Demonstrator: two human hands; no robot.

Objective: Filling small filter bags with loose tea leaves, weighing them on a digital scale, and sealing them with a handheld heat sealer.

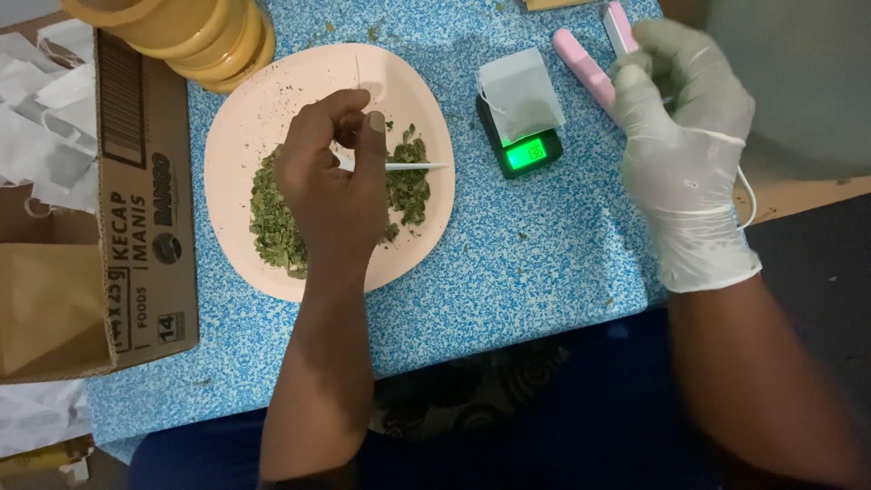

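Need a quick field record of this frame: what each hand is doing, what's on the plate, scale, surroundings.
left hand: bare, holds a thin white stick over the plate
right hand: gloved, on the pink sealer
plate: pale pink, holds dried green leaves
scale: small, black, green display lit, white paper bag on top
table: blue speckled
left side: cardboard box
top left: stacked yellow lids

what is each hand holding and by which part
Left hand pinches a thin white stick by its near end, over the pink plate. Gloved right hand touches the pink tool; hold unclear.
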